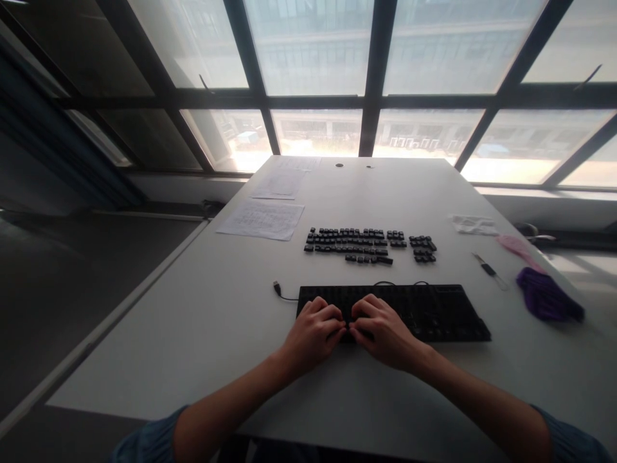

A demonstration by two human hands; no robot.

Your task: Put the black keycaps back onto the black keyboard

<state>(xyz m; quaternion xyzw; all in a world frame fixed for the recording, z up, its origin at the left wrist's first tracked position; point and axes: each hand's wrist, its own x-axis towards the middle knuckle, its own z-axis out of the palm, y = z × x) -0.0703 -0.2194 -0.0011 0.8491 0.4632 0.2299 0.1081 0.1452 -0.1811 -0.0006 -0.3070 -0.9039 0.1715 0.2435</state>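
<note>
Two half-curled grips, left hand (313, 331) and right hand (383, 331), on keyboard (434, 312), hold unclear; sheet (263, 218) print illegible.

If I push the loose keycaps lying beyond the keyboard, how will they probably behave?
The keycaps look small and separate, so they are probably light and would scatter out of their rows rather than move together. They lie on a smooth white table, so they would likely slide easily; being blocky, they seem unlikely to roll.

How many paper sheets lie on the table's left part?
3: the nearest sheet left of the loose keys, a second sheet behind it, a third sheet at the far edge, faint in glare. Others may lie beneath.
</note>
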